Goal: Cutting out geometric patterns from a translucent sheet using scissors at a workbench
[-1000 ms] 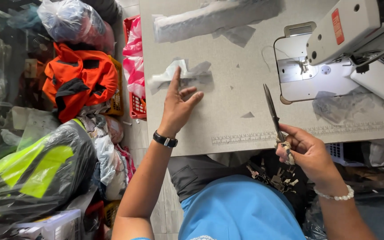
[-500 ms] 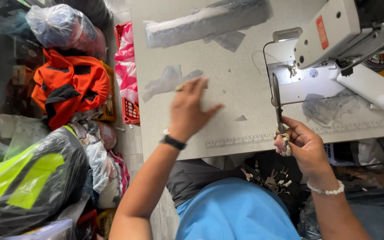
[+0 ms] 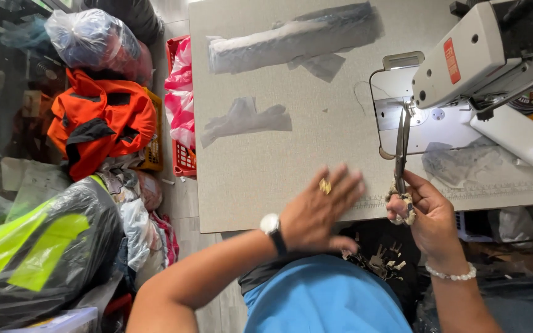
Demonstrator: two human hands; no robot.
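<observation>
A grey table (image 3: pixel 266 179) fills the middle of the view, seen from above by the person seated at its near edge in a blue top. At 2 o'clock a white sewing machine (image 3: pixel 482 61) stands on the table, its arm reaching toward the centre over a lit plate. At 9 o'clock, off the table, bags of clothing are piled on the floor: an orange jacket (image 3: pixel 100 120), a clear bag of yellow vests (image 3: pixel 38 246) and a red basket (image 3: pixel 183 157) with pink cloth.

At 12 o'clock a long folded strip of pale fabric (image 3: pixel 291 40) lies across the table (a smaller grey scrap sits just beside its right end). Near the centre, toward 10 o'clock, a crumpled pale scrap (image 3: pixel 245 118) lies flat, well apart from both hands.

The left hand (image 3: pixel 319 213) hovers over the table's near edge at 6 o'clock, palm down, fingers spread wide and holding nothing; it is slightly blurred. A watch (image 3: pixel 271 226) sits on the wrist and a gold ring (image 3: pixel 325 185) on one finger.

The right hand (image 3: pixel 424 216) is at 4 o'clock, fingers closed through the handles of scissors (image 3: pixel 400 148). The blades point up toward 12 o'clock, closed together, tips near the machine's needle area. A bead bracelet (image 3: pixel 451 275) circles this wrist.
</observation>
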